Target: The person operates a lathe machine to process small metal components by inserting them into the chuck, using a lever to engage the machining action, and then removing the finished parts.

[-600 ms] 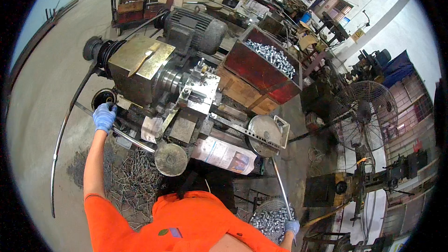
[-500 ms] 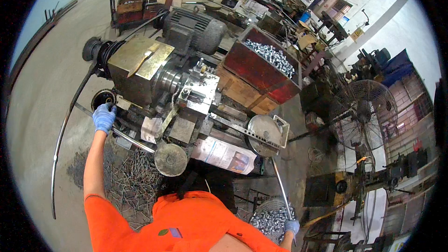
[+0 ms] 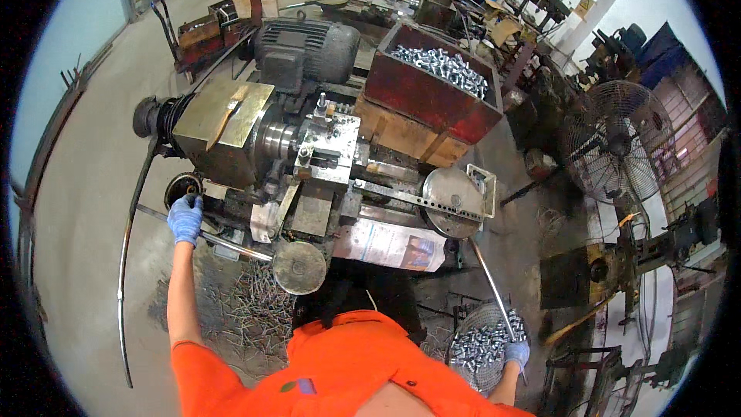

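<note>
At the left end of a lathe-like machine [image 3: 324, 147], my left hand [image 3: 185, 220], in a blue glove, is closed at the edge of a round black opening [image 3: 171, 191]. What its fingers hold, if anything, is hidden. My right hand [image 3: 517, 352], also gloved, grips a long steel lever [image 3: 492, 286] low on the right. That lever slants down from beside a round metal disc [image 3: 441, 208]. Just behind the right hand sits a round wire basket [image 3: 457, 340] of small shiny metal parts [image 3: 480, 346]. A shiny bar [image 3: 239, 247] runs from near my left hand to another disc [image 3: 299, 268].
A deep red bin [image 3: 428, 100] of metal parts stands behind the machine on a wooden crate [image 3: 409, 137]. A brush [image 3: 225, 122] lies on the headstock. Metal scraps [image 3: 255, 301] cover the floor at left. A large fan [image 3: 617, 139] stands right.
The whole view has turned and shifted slightly, with the machine sitting a little farther right. Both hands keep about the same places on the machine.
</note>
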The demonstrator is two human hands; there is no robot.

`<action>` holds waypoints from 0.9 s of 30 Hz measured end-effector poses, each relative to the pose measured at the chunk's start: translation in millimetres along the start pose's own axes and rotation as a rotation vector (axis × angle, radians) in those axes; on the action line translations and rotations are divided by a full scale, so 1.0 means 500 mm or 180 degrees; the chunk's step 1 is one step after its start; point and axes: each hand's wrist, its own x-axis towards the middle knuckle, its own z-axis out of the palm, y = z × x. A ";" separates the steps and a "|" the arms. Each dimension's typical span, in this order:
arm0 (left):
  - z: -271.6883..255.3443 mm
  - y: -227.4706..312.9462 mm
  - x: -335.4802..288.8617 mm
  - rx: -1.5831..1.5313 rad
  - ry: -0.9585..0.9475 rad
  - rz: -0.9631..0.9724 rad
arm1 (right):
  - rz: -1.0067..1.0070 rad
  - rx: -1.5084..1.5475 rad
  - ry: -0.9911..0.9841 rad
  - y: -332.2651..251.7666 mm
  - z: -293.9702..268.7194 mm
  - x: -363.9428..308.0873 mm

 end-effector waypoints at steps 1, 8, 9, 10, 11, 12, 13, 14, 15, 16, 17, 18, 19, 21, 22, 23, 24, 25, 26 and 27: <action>-0.007 -0.018 -0.011 0.0012 0.0040 -0.0042 | 0.0187 0.0019 -0.0428 -0.090 -0.098 -0.050; -0.006 0.008 -0.011 -0.0081 -0.0013 -0.0028 | -0.0531 0.0147 -0.0012 -0.015 -0.033 -0.016; -0.010 0.009 -0.013 -0.0038 -0.0010 -0.0015 | -0.0367 0.0117 0.0050 -0.013 -0.025 -0.016; -0.012 0.009 -0.014 0.0003 -0.0009 0.0001 | -0.0199 0.0094 0.0111 -0.012 -0.017 -0.017; -0.011 0.006 -0.013 -0.0035 -0.0002 0.0016 | -0.0031 0.0077 0.0174 -0.014 -0.013 -0.018; -0.007 -0.002 -0.013 -0.0073 0.0003 0.0021 | 0.0107 0.0102 0.0117 -0.020 -0.018 -0.023; -0.002 -0.010 -0.012 -0.0111 0.0008 0.0030 | 0.0247 0.0127 0.0060 -0.028 -0.027 -0.029; 0.005 -0.021 -0.011 -0.0156 0.0015 0.0027 | 0.0104 0.0081 0.0095 -0.040 -0.040 -0.036; 0.008 -0.024 -0.009 -0.0207 0.0016 0.0036 | -0.0028 0.0033 0.0138 -0.052 -0.056 -0.045; 0.010 -0.026 -0.006 -0.0256 0.0019 0.0045 | 0.0003 0.0009 0.0110 -0.060 -0.065 -0.050; 0.011 -0.028 -0.004 -0.0184 -0.0042 0.0010 | 0.0003 0.0016 0.0117 -0.059 -0.061 -0.052; -0.003 -0.011 -0.009 -0.0116 -0.0103 -0.0025 | 0.0005 0.0023 0.0125 -0.058 -0.058 -0.054; -0.011 -0.002 -0.010 -0.0047 -0.0163 -0.0059 | 0.0011 0.0025 0.0130 -0.058 -0.059 -0.059; 0.005 -0.014 -0.006 -0.0283 -0.0112 -0.0051 | 0.0128 0.0035 0.0052 -0.064 -0.074 -0.069; 0.009 -0.020 -0.006 -0.0330 -0.0063 -0.0004 | 0.0139 0.0058 0.0103 -0.067 -0.074 -0.073; 0.014 -0.026 -0.005 -0.0377 -0.0015 0.0043 | 0.0148 0.0079 0.0154 -0.070 -0.074 -0.077; 0.025 -0.038 -0.002 -0.0421 0.0034 0.0054 | 0.0278 0.0068 0.0058 -0.067 -0.069 -0.072; 0.035 -0.049 0.002 -0.0465 0.0083 0.0064 | 0.0407 0.0056 -0.0038 -0.064 -0.063 -0.064; 0.044 -0.060 0.006 -0.0508 0.0132 0.0073 | 0.0322 0.0048 -0.0123 -0.050 -0.052 -0.056; 0.043 -0.058 0.008 -0.0452 0.0095 0.0069 | 0.0360 0.0020 -0.0125 -0.048 -0.049 -0.055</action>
